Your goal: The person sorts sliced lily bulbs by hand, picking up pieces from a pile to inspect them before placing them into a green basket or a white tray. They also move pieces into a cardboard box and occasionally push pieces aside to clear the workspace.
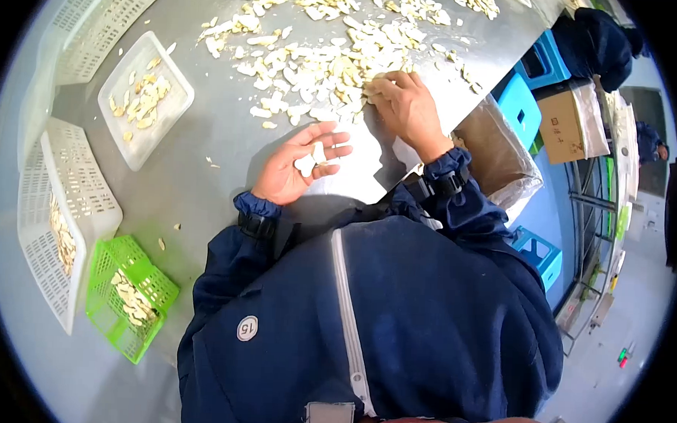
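Several pale slices (308, 163) lie in the palm of my left grip (291, 172), which is turned palm up and spread open, fingers loosely extended and closed around nothing. It rests low over the grey steel table (220, 185), close in front of my dark blue jacket (395, 310).

Up and to the right of it, my right grip (408, 106) sits knuckles up at the near edge of a wide heap of slices (321, 65). Its fingertips (376, 90) are bent down into the slices. Whether they have pinched one I cannot tell. The heap spreads away from that grip, across the table's far side, and loose pieces are scattered between my two grips.

Well to the left of my left grip stands a white plastic tray (158, 134) with a thin layer of slices in it. Nearer me on that same side, a white perforated basket (78, 180) leans on its side with slices inside, and a green basket (109, 256) touching it also holds some. Another white basket (99, 24) lies beyond the tray.

To the right of my right grip, past the table's edge, are a clear plastic bag (504, 161), blue stools (520, 106) and a cardboard box (565, 126). Beyond the stools is another person in dark blue (594, 41).
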`<state>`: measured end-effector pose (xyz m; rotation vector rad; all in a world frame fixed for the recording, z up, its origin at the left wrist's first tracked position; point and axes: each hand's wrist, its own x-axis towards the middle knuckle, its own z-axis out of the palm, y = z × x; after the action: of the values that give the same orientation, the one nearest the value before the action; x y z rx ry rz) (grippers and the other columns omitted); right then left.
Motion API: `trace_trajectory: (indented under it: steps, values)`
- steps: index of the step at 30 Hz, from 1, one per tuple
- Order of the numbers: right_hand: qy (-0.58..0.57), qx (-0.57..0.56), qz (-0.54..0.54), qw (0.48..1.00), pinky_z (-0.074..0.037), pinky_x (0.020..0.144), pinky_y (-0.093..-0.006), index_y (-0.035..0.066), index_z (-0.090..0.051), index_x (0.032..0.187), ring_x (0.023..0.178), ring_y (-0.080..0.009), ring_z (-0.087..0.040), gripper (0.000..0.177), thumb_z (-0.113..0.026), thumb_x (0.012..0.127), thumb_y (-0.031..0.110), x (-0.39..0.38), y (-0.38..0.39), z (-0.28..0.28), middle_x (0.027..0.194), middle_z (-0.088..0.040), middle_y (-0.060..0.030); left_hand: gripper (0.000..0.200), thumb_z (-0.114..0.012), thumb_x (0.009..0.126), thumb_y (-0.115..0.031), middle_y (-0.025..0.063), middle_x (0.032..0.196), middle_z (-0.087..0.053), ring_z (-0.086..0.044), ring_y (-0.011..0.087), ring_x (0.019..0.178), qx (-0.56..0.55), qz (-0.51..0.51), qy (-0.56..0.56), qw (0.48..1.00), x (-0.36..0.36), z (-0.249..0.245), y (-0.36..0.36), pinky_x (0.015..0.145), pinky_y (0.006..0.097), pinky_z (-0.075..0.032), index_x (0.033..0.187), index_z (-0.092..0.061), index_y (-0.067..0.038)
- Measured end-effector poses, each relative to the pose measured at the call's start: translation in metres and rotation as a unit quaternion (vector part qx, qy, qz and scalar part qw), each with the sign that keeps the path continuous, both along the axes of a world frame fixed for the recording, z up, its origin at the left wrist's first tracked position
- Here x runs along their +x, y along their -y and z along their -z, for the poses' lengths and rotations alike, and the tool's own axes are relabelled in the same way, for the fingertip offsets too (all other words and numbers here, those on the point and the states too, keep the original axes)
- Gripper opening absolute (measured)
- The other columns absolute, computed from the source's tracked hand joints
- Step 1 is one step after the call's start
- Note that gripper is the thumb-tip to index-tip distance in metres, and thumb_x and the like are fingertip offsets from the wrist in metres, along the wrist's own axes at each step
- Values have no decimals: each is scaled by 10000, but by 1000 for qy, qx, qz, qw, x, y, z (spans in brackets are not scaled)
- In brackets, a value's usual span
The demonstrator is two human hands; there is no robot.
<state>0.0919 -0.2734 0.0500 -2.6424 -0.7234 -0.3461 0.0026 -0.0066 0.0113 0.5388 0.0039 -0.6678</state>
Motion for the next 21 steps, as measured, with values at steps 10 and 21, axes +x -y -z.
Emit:
trace_trajectory:
  steps: [10, 21]
  values:
    - [-366, 358, 94, 854, -567, 798, -268, 9, -652, 1350, 903, -105, -692, 331, -648, 1052, 154, -6, -9, -11, 1010, -741, -52, 481, -427, 1072, -101, 252, 1521, -502, -562, 331, 1393, 30, -4, -19, 999, 1, -2, -5, 995, 351, -622, 1540, -395, 8]
    - [-409, 325, -30, 852, -546, 935, -295, 59, -666, 1386, 1069, -131, -679, 364, -677, 1026, 115, -44, -17, -42, 1161, -738, -73, 477, -441, 1130, -296, 205, 1432, -570, -605, 340, 1329, -38, -32, -53, 997, 1, 4, 4, 988, 397, -618, 1513, -432, -11]
